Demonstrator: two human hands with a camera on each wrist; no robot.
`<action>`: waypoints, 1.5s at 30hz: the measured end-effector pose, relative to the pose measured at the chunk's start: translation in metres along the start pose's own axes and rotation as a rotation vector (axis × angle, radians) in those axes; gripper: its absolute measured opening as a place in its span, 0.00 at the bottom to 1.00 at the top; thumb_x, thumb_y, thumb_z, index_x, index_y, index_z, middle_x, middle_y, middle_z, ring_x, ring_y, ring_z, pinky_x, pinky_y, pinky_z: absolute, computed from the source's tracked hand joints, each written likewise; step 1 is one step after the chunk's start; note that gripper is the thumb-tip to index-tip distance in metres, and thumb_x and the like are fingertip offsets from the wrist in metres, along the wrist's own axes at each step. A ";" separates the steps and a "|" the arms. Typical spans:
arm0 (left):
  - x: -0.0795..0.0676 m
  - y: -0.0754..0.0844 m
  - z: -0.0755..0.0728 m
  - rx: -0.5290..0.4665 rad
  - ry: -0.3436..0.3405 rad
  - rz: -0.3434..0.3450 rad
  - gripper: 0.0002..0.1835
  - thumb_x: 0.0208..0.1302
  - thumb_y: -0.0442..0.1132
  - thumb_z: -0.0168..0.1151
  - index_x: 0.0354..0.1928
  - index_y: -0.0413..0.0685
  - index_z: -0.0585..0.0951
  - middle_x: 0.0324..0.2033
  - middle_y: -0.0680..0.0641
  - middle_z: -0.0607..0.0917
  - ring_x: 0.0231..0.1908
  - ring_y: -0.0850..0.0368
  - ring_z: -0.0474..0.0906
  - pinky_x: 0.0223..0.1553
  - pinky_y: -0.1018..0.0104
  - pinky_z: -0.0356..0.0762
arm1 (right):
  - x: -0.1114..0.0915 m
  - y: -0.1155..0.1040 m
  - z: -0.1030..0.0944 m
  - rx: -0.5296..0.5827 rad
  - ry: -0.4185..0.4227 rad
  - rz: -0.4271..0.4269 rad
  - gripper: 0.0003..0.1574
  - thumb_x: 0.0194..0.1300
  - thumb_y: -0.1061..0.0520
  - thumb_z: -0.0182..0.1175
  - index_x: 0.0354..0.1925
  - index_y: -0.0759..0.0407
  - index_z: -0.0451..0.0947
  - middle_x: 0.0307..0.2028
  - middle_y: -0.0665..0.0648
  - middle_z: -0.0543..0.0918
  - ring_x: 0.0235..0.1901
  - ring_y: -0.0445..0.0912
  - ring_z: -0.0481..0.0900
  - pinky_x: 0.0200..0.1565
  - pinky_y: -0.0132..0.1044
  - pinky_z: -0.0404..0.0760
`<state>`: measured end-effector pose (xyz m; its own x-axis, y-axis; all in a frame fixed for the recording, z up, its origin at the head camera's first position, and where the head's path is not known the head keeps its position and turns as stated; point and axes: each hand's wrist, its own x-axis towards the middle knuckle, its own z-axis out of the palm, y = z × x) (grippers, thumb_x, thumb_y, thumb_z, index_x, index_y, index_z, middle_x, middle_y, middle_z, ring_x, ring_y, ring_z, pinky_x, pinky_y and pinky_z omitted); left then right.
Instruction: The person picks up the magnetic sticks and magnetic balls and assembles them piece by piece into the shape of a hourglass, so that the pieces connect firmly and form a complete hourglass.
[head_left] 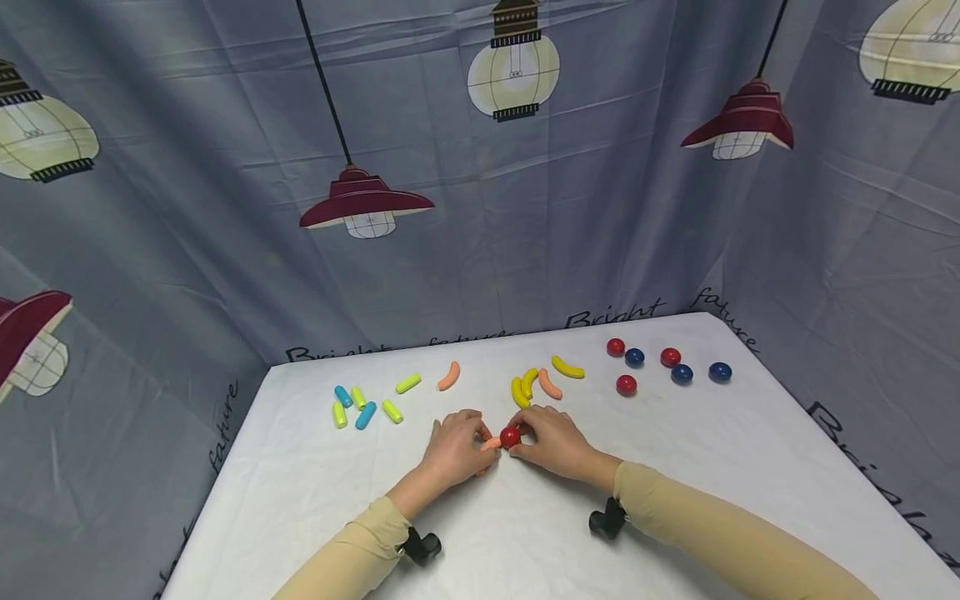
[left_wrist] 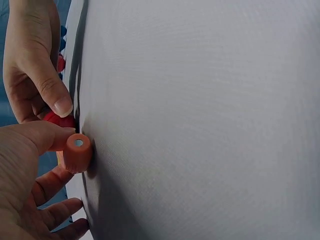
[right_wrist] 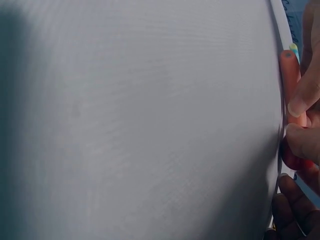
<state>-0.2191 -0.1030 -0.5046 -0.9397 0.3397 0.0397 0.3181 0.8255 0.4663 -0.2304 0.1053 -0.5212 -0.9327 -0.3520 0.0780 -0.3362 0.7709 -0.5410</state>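
Near the middle of the white table, my left hand (head_left: pixel 452 448) pinches a curved orange stick (head_left: pixel 491 443) between thumb and fingers. A small silvery disc shows on the stick's near end (left_wrist: pixel 77 155) in the left wrist view. My right hand (head_left: pixel 555 442) holds a glossy red ball (head_left: pixel 510 437) with thumb and fingertips. Ball and stick meet end to end in the head view. Fingers cover part of both, so the contact itself is hidden. In the right wrist view the orange stick (right_wrist: pixel 289 75) stretches away from the red ball (right_wrist: pixel 290 156).
Short blue sticks (head_left: pixel 366 415) and lime sticks (head_left: pixel 408 383) lie at the left. Behind the hands are yellow curved sticks (head_left: pixel 567 367) and more orange ones (head_left: pixel 449 376). Red balls (head_left: pixel 626 385) and dark blue balls (head_left: pixel 682 374) sit at the back right. A printed curtain (head_left: pixel 450 275) borders the table.
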 end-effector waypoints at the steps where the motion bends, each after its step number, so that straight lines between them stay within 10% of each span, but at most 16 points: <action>1: 0.000 0.000 0.000 -0.013 -0.005 -0.003 0.09 0.60 0.48 0.72 0.31 0.54 0.83 0.62 0.40 0.78 0.64 0.37 0.71 0.65 0.32 0.63 | 0.000 0.000 0.000 0.002 -0.001 0.001 0.23 0.57 0.45 0.78 0.48 0.46 0.82 0.37 0.40 0.79 0.41 0.40 0.73 0.48 0.45 0.70; 5: -0.001 -0.001 -0.001 -0.062 -0.026 -0.013 0.08 0.61 0.46 0.71 0.33 0.52 0.83 0.64 0.39 0.77 0.66 0.39 0.69 0.63 0.46 0.71 | 0.000 -0.001 0.000 0.007 -0.002 -0.010 0.22 0.58 0.45 0.77 0.49 0.45 0.82 0.38 0.41 0.79 0.41 0.40 0.73 0.48 0.45 0.69; 20: -0.001 -0.002 0.001 -0.068 0.009 0.015 0.06 0.60 0.44 0.70 0.31 0.52 0.83 0.63 0.37 0.79 0.66 0.40 0.72 0.64 0.47 0.71 | 0.000 0.001 -0.020 0.074 -0.062 -0.018 0.23 0.64 0.56 0.72 0.57 0.51 0.83 0.38 0.43 0.81 0.39 0.40 0.76 0.48 0.42 0.78; 32: -0.001 -0.001 0.001 -0.085 -0.018 -0.013 0.07 0.61 0.45 0.71 0.32 0.53 0.83 0.65 0.37 0.76 0.68 0.39 0.69 0.67 0.47 0.68 | 0.029 0.045 -0.075 0.066 0.116 0.090 0.23 0.71 0.54 0.65 0.62 0.56 0.80 0.49 0.55 0.85 0.51 0.54 0.80 0.53 0.53 0.80; 45: 0.000 0.001 -0.001 -0.093 -0.031 -0.024 0.06 0.61 0.44 0.72 0.33 0.51 0.84 0.65 0.37 0.76 0.68 0.40 0.69 0.68 0.47 0.67 | 0.057 0.065 -0.076 -0.041 0.117 0.199 0.28 0.71 0.57 0.61 0.66 0.62 0.75 0.58 0.64 0.81 0.55 0.61 0.75 0.58 0.56 0.75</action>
<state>-0.2190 -0.1026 -0.5034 -0.9421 0.3354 0.0004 0.2810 0.7886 0.5470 -0.3155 0.1754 -0.4881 -0.9891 -0.1286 0.0713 -0.1468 0.8406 -0.5213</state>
